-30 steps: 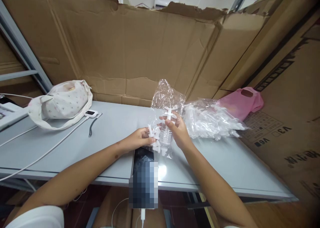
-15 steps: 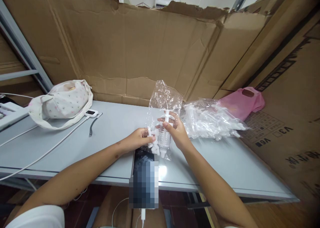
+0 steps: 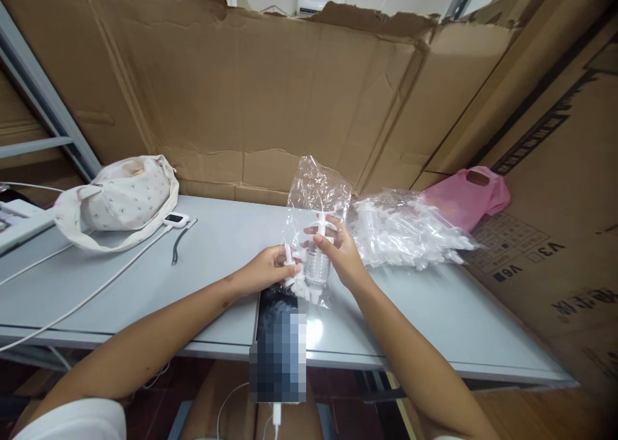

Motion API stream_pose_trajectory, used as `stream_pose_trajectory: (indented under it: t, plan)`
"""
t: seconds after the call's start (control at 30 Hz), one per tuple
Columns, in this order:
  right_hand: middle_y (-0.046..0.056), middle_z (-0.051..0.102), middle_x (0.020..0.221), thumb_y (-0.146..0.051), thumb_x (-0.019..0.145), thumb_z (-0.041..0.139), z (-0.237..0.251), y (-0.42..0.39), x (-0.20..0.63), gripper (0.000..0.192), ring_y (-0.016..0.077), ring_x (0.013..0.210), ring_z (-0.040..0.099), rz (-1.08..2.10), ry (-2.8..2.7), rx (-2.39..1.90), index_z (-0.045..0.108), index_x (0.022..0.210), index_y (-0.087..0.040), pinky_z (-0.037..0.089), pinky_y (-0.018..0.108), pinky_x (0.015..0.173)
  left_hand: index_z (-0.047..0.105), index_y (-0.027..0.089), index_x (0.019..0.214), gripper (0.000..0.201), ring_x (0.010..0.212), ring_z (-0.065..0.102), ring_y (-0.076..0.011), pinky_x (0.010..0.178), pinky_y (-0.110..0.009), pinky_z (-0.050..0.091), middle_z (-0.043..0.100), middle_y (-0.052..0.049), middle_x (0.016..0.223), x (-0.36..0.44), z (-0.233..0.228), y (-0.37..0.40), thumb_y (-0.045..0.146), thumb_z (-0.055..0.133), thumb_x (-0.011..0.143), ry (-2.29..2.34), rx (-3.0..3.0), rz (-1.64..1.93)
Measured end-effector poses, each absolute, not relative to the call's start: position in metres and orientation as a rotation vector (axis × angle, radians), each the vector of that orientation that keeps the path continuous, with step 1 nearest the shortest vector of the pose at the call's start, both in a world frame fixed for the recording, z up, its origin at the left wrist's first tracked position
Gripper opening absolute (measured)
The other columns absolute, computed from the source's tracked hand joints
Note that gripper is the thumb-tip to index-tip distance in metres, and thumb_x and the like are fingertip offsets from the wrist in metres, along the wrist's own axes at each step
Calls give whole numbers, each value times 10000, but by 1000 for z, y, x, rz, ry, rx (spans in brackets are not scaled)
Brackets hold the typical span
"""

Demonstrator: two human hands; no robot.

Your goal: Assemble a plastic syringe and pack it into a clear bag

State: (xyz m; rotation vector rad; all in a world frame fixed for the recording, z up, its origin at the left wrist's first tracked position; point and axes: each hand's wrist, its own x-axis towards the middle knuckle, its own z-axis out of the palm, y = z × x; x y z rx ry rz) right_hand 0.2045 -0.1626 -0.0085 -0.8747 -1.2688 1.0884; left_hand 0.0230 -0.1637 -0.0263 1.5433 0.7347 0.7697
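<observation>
Partly blurred, clear bag (image 3: 316,195) veils right hand's (image 3: 344,254) syringe (image 3: 318,256).

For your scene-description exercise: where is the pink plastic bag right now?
The pink plastic bag lies at the table's far right, against the cardboard wall, just behind the heap of clear packets.

- Floral cloth bag (image 3: 123,198) at ten o'clock on the tabletop (image 3: 217,247)
- Pink plastic bag (image 3: 470,195) at two o'clock
- Phone (image 3: 277,337) at six o'clock
</observation>
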Motion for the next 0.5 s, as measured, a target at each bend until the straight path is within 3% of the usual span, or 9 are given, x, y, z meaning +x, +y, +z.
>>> stream_pose_trajectory:
  t: [0.13,0.27,0.33,0.5]
  plan:
    - [68,666,1025,-471,668,763,-8,-160,208,670,213,774,689,950,-1159,-939,434,1203,-236,589,408,701,426,214,1295,535,1060,596,-234,877,-387,487,537,-141,1284,20,-27,-164,324,637,816,926,1744,1077]
    - [107,622,1152,-490,693,734,-8,-156,212,778,251,932,665,855,-1116,-1027,355,1330,-255,591,410,728,477,243,1301,473,1271,470,-275,1060,-456,380,514,-120,1361,13,-21,-172,261,596,844,836,2325,1314]
    - [112,592,1219,-508,688,737,-9,-157,210,794,269,1064,620,870,-1188,-1012,357,1347,-279,573,432,810,439,246,1355,517,1305,445,-279,1099,-454,347,500,-120,1392,12,-18,-178,249,581,858,671,2523,1231]
    - [73,437,1452,-612,802,573,-12,-171,200,694,262,1366,376,1081,-1498,-808,361,1403,-338,397,483,1062,168,277,1497,845,1418,244,-343,1136,-522,277,242,-137,1554,19,-19,-186,342,660,813,698,2530,1126]
